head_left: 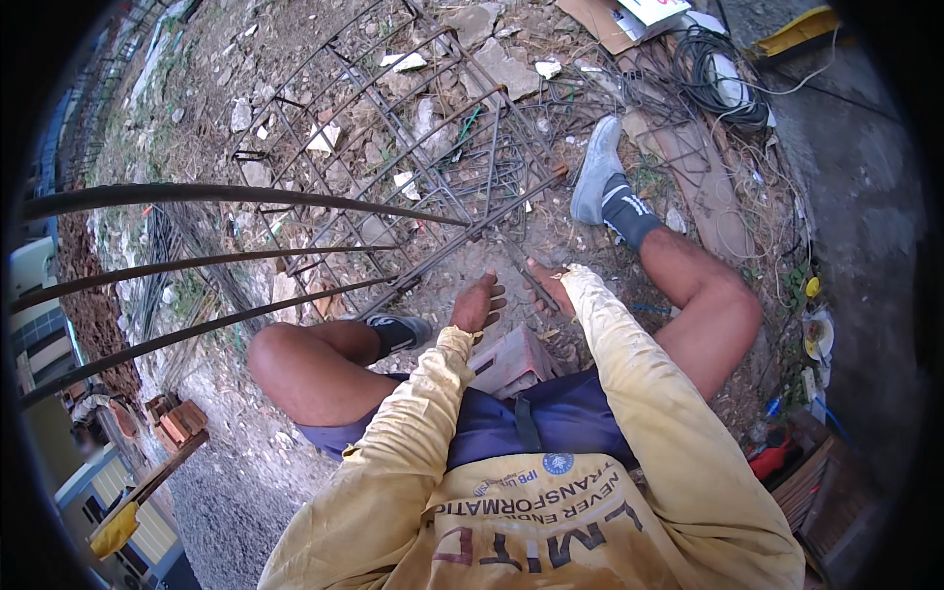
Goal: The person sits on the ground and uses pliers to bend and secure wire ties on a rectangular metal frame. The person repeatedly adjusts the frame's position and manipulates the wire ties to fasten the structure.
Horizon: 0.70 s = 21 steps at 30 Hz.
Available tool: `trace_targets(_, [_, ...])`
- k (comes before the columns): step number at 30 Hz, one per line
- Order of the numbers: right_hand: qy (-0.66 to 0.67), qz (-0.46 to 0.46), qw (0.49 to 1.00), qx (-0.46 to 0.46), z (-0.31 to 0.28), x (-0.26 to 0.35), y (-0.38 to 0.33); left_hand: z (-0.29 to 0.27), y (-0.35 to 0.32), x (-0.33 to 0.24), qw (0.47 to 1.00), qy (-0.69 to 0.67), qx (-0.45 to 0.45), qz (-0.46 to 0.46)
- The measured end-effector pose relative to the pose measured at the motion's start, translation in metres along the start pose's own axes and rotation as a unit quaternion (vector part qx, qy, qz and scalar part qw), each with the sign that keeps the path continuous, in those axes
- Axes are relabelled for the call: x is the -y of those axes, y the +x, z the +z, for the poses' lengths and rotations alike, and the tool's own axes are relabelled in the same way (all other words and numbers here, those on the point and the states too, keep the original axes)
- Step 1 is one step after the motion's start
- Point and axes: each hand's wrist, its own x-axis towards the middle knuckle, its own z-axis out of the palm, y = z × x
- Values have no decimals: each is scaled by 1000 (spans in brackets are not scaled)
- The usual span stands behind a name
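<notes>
My left hand (pixel 478 303) is just in front of my lap, fingers apart and holding nothing I can see. Close to its right, my right hand (pixel 553 285) is closed around a thin dark metal rod (pixel 524 264), which slants up and left toward the steel frame. That frame, a rebar cage (pixel 447 250) of crossed, tied bars, lies on the ground beyond both hands. Three long reinforcing bars (pixel 246 196) come in from the left and reach the cage's near edge. A worn grey-pink block-shaped thing (pixel 516 364) sits between my legs.
Stones and broken concrete (pixel 506 69) litter the dirt around the cage. A coil of black cable (pixel 718 74) and some cardboard (pixel 600 22) lie at the far right. Bricks (pixel 180 421) and a plank stand at left. A red object (pixel 772 454) is by my right side.
</notes>
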Motion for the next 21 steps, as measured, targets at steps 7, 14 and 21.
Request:
trace_targets(7, [-78, -20, 994, -74, 0, 5, -10, 26, 65, -16, 997, -60, -17, -46])
trace_targets(14, [-208, -12, 956, -204, -4, 9, -31, 50, 104, -18, 985, -163, 2, -52])
trace_targets(21, [-315, -143, 877, -333, 8, 19, -24, 68, 112, -25, 972, -227, -30, -58])
